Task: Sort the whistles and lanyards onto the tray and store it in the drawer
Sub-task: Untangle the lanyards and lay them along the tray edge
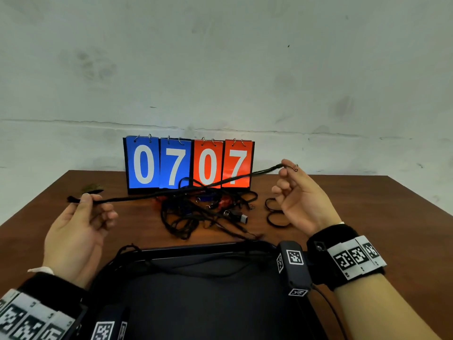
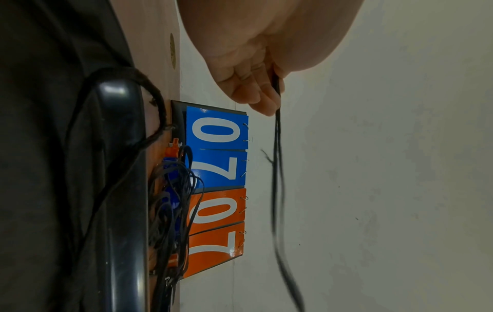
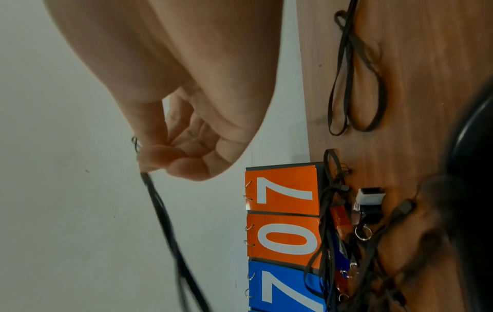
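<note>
The left grip (image 1: 76,231) is pinched on one end of a black lanyard (image 1: 127,198), and the right grip (image 1: 299,200) on the other end, by its small ring. The cord is held stretched above the desk (image 1: 367,217). Beneath it, toward the desk's far edge, the tangle of lanyards and whistles (image 1: 203,212) lies just before the scoreboard (image 1: 188,163). Whether the held cord is free of the tangle cannot be told. If it is snagged, whistles could be dragged along or the scoreboard tipped. The tray (image 1: 208,310) sits at the near edge with one cord (image 2: 158,101) draped over its rim, and this could be knocked off when the next is laid down.
</note>
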